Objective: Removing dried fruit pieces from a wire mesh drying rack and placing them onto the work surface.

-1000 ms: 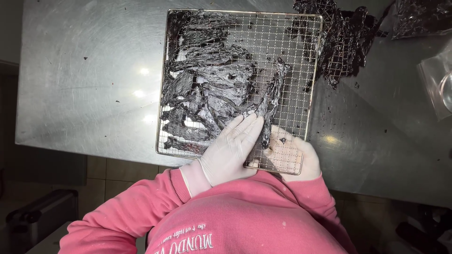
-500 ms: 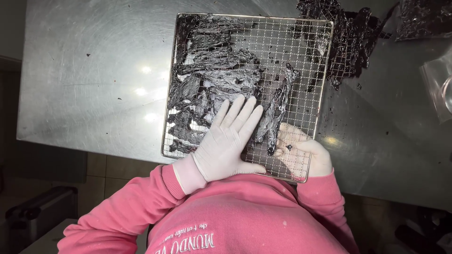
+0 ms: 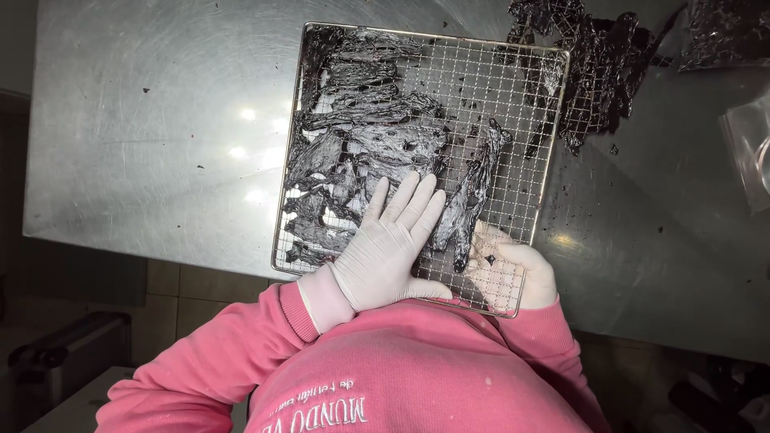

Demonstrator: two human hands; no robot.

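A square wire mesh rack (image 3: 513, 88) lies on a steel table (image 3: 160, 120). Glossy dark strips (image 3: 361, 136) cover its left half and centre. My left hand (image 3: 385, 252), in a white glove, lies flat on the strips near the rack's near edge, fingers spread, holding nothing. My right hand (image 3: 513, 273), also gloved, grips the rack's near right corner. Most of that hand is under the mesh and shows through it, beside one long dark strip (image 3: 469, 200).
A pile of more dark strips (image 3: 597, 60) lies on the table beyond the rack's far right corner. Clear plastic bags (image 3: 750, 152) sit at the right edge. Dark crumbs dot the steel. The table's near edge runs just under the rack, with tiled floor (image 3: 192, 281) below.
My left hand has gone from fingers together and angled right to fingers spread flat on the strips. The rack sits slightly further right in view. My right hand stays at the corner.
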